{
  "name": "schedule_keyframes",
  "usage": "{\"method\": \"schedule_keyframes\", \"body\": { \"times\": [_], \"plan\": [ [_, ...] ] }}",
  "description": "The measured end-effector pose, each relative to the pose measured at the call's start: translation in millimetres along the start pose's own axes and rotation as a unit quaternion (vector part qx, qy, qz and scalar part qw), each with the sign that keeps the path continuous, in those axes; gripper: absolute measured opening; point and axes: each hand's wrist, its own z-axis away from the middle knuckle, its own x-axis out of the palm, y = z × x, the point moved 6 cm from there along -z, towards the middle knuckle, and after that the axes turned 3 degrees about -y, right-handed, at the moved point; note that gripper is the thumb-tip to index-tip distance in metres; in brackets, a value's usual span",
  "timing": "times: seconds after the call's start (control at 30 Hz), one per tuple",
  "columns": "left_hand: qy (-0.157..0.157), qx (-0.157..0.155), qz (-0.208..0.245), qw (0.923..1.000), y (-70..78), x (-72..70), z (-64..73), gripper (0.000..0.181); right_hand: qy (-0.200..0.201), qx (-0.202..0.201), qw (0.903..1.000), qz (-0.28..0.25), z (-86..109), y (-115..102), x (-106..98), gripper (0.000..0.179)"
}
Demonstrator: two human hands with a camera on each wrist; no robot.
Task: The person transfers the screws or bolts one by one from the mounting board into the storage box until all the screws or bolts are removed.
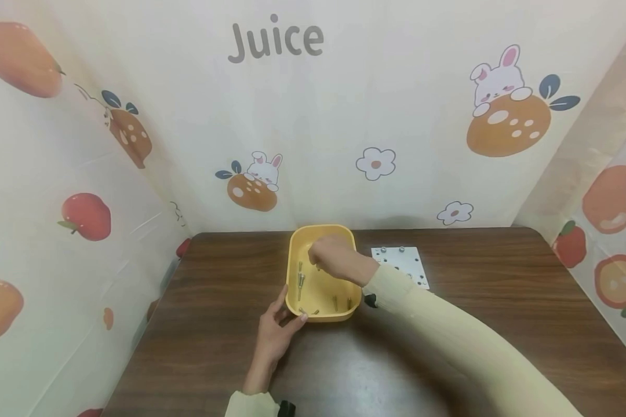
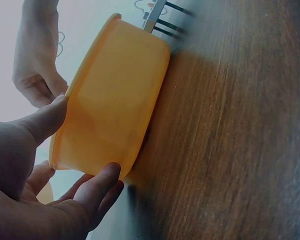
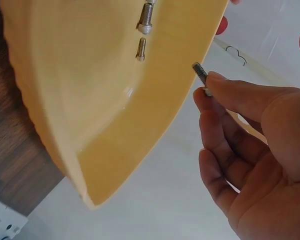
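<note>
A yellow plastic bin [image 1: 323, 318] stands on the table, holding several loose metal screws [image 1: 300, 281]. At its near left corner my left hand [image 1: 275, 331] holds it. In the left wrist view the thumb [image 2: 50, 117] lies on the rim and the fingers [image 2: 97, 187] rest against the outer wall. My right hand [image 1: 339, 256] is above the bin. Between thumb and forefinger it pinches a small screw [image 3: 200, 74], best seen in the right wrist view; its head is partly hidden by the fingertips. Two other screws [image 3: 141, 49] lie on the bin floor there.
Right of the bin sits a white plate [image 1: 399, 263] with holes and several fasteners. In the left wrist view dark legs [image 2: 170, 25] stick out under it. A printed curtain [image 1: 313, 116] closes off the back and sides of the brown wooden table [image 1: 229, 278].
</note>
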Motion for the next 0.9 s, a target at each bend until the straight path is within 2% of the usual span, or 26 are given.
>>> {"method": "schedule_keyframes", "body": {
  "times": [0.1,0.33,0.53,0.63,0.8,0.9],
  "plan": [
    [0.000,-0.003,-0.001,1.0000,0.0,0.0,0.0,0.086,-0.022,0.013,0.9997,0.005,-4.9,-1,4,0.053],
    [0.000,-0.008,-0.005,1.0000,-0.4,1.1,0.2,0.086,-0.049,0.045,0.9978,-0.003,-11.0,-3,9,0.052],
    [0.001,-0.011,-0.007,0.9999,-1.4,1.0,0.7,0.086,-0.054,0.046,0.9974,0.007,-13.2,-7,13,0.053],
    [0.002,-0.012,-0.009,0.9999,-1.7,0.8,0.5,0.086,-0.059,0.053,0.9968,0.009,-14.2,-7,16,0.046],
    [0.004,-0.007,-0.005,1.0000,-0.6,0.0,0.3,0.085,-0.086,0.078,0.9932,0.007,-16.0,-4,23,0.019],
    [0.006,-0.002,-0.002,1.0000,0.2,-0.5,0.5,0.085,-0.107,0.093,0.9899,0.004,-17.2,-1,27,0.015]
  ]
}}
